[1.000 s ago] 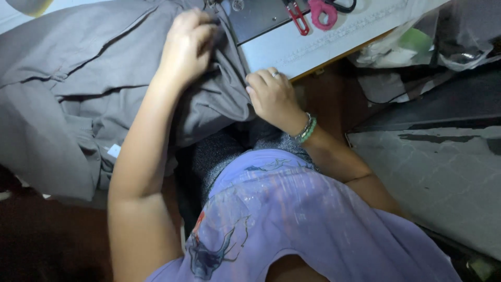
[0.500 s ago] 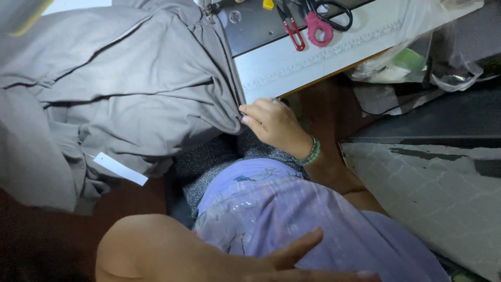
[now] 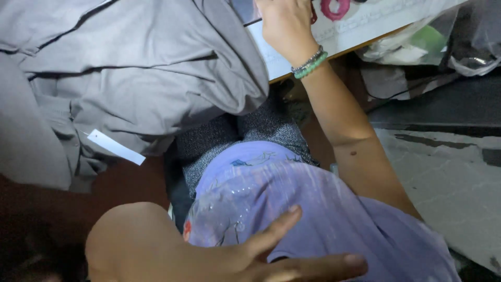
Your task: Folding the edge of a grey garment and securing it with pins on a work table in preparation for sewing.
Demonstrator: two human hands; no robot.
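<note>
While the grey garment [image 3: 130, 78] hangs in heavy folds off the edge of the worktop [image 3: 365, 28] and fills the upper left of the view, neither hand has hold of it. Its bulk drapes downward toward the person's lap, the folds running roughly from the worktop edge at upper right down to the lower left, where a white paper tag [image 3: 116, 147] dangles from the cloth. The worktop itself is a pale slab crossing the top right corner, with a clear plastic bag [image 3: 417, 44] slumped below its far end.

The right hand [image 3: 284, 23] is raised to the worktop edge, just right of where the garment spills over, so it is the nearer of the two to the cloth; its fingers run out of frame at the top, so I cannot tell whether that grip is closed on anything. A beaded bracelet [image 3: 310, 62] circles the wrist. Pink scissor handles [image 3: 334, 8] lie on the worktop just to the right of this hand, apparently untouched.

The left hand [image 3: 282, 256] lies well apart from the garment, low in the frame, fingers spread flat and released against the lilac shirt [image 3: 323, 209], holding nothing.
</note>
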